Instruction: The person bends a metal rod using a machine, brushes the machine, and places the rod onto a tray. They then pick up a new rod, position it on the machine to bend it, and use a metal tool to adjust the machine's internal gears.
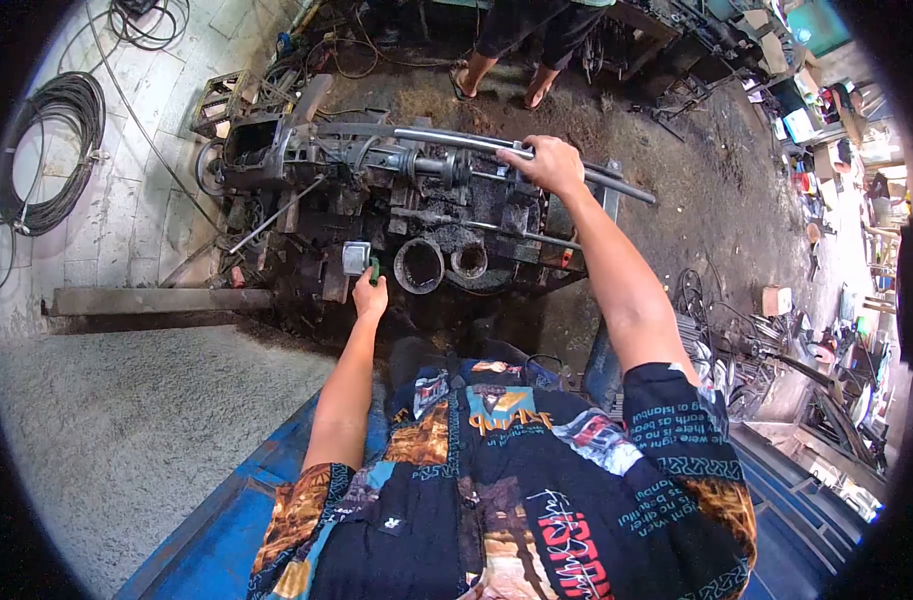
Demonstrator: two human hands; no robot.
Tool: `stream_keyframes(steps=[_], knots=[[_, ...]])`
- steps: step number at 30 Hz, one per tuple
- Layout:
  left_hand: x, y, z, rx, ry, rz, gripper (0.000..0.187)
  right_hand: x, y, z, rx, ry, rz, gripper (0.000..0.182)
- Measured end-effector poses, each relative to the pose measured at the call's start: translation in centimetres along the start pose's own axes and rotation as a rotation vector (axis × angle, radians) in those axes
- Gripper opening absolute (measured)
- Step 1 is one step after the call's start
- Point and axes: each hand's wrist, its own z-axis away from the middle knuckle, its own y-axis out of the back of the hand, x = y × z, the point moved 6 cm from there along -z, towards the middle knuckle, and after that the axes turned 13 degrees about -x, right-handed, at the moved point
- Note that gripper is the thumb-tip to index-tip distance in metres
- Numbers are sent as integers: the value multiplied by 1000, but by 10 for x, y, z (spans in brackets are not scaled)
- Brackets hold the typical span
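The right hand (pixel 552 166) is closed around a long shiny rod (pixel 447 138) over the greasy machine (pixel 437 167), the left hand (pixel 371 297) pinches a small grey-and-green thing (pixel 357 257) near a round ring (pixel 420 287), so this looks like steadying, and the next move seems to need firm fingers.

Two hands (pixel 372 292) (pixel 553 165), two open cylinders (pixel 419 289) (pixel 469 276)

The curled right grip (pixel 555 165) reaches farther forward than the left grip (pixel 371 297).
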Motion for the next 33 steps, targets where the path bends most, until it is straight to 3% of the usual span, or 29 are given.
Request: stream_keyframes(steps=[20, 33], knots=[[0, 0, 2, -12, 29, 2, 44, -2, 1, 0, -33, -38, 26, 81], [-8, -5, -6, 19, -58, -3, 44, 5, 2, 1, -15, -23, 4, 81]])
